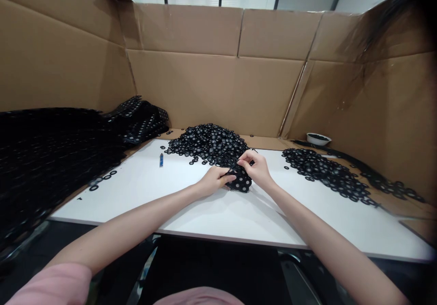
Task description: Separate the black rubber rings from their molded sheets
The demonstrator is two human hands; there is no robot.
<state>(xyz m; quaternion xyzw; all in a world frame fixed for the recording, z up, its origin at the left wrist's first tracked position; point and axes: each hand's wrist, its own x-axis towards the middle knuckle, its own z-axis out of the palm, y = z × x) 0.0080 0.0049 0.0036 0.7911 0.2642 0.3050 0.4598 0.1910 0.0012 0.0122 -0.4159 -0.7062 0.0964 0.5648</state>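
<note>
My left hand [212, 180] grips a black perforated sheet [243, 182] with rows of round holes, its thumb lying across the near face. Thumb and fingers of my right hand [256, 168] are pinched together at the sheet's upper edge; what is between the fingertips is too small to make out. Right behind both hands rises a heap of small black rings [210, 142], with a few loose ones spilled at its front. The sheet hides part of that heap's near edge.
A second spread of black rings [324, 173] lies on the right of the white tabletop [136, 191]. Stacked black perforated sheets [58, 150] fill the left side. A small blue cutter-like item [161, 160], a white bowl [318, 139] and cardboard walls [211, 86] surround the work area.
</note>
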